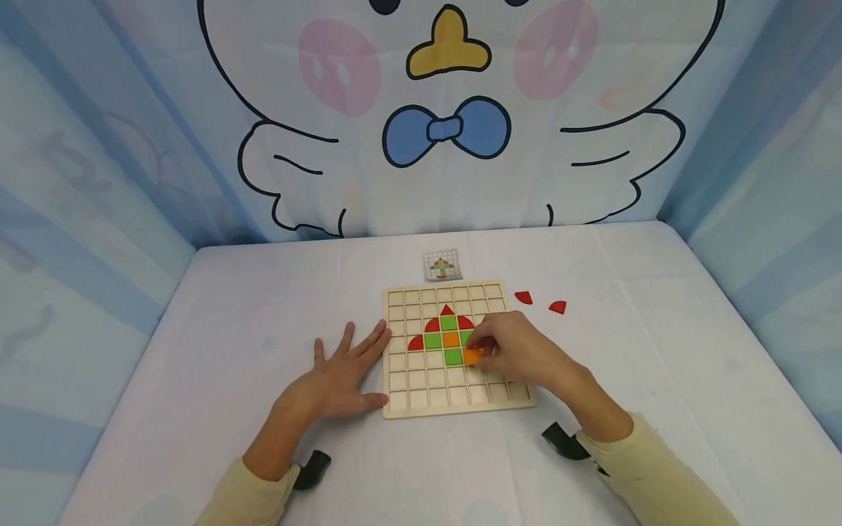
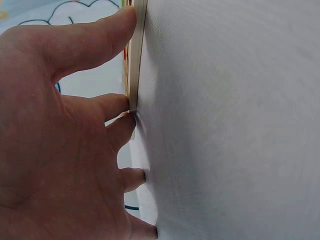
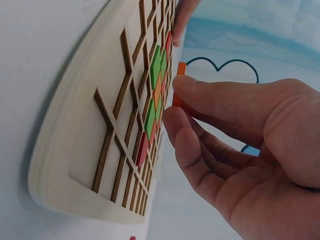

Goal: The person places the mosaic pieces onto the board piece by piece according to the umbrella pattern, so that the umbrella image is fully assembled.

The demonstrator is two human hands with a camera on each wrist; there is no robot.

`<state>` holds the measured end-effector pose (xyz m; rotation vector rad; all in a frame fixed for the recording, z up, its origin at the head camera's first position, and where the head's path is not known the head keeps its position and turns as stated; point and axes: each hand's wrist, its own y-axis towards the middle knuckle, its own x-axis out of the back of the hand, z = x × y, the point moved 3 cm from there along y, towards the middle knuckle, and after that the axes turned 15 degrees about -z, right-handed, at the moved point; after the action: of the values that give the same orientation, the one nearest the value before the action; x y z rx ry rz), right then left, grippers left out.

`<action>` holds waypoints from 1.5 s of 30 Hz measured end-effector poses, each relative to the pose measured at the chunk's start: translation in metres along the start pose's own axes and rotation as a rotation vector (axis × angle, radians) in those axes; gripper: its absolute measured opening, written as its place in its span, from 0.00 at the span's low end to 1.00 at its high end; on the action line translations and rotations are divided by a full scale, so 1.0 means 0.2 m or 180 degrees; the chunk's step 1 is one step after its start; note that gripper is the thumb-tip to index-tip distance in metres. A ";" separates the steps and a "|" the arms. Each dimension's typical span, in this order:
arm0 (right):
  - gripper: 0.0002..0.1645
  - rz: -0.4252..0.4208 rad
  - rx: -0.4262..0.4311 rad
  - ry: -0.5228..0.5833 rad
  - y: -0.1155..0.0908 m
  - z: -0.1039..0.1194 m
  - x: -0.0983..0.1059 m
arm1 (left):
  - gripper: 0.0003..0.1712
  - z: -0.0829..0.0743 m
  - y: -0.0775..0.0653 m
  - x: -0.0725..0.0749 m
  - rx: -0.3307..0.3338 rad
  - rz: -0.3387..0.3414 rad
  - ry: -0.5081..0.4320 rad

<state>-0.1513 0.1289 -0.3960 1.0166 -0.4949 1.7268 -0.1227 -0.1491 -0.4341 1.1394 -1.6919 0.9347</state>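
Note:
A wooden grid board (image 1: 416, 380) lies on the table, with red, green and orange pieces set in its squares. My right hand (image 1: 520, 349) pinches an orange tile (image 3: 181, 69) between thumb and fingers, above the board in the right wrist view. In the head view that tile is over the lower right of the pattern, beside a green square (image 1: 454, 356). Another orange square (image 1: 450, 339) sits mid-pattern, below a red triangle (image 1: 447, 310). Spread out on the table, my left hand (image 1: 342, 376) touches the board's left edge with its thumb and fingertips.
Two loose red pieces, one (image 1: 523, 297) nearer and one (image 1: 558, 307) farther from the board, lie at its right. Behind the board is a small card (image 1: 442, 267) with a grid picture. A printed curtain (image 1: 447, 190) hangs behind the white table (image 1: 263, 292).

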 end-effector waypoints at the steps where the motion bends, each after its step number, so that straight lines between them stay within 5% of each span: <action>1: 0.10 0.0003 0.0034 0.0016 0.00 0.01 -0.01 | 0.58 0.00 0.00 0.00 -0.0003 -0.0002 0.0002; 45: 0.12 0.0148 0.0086 0.0044 -0.04 0.09 -0.14 | 0.59 0.00 0.00 0.00 0.0023 0.0026 -0.0022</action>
<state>-0.1331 0.1037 -0.4103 1.0186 -0.4910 1.7851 -0.1231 -0.1492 -0.4350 1.1425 -1.7011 0.9438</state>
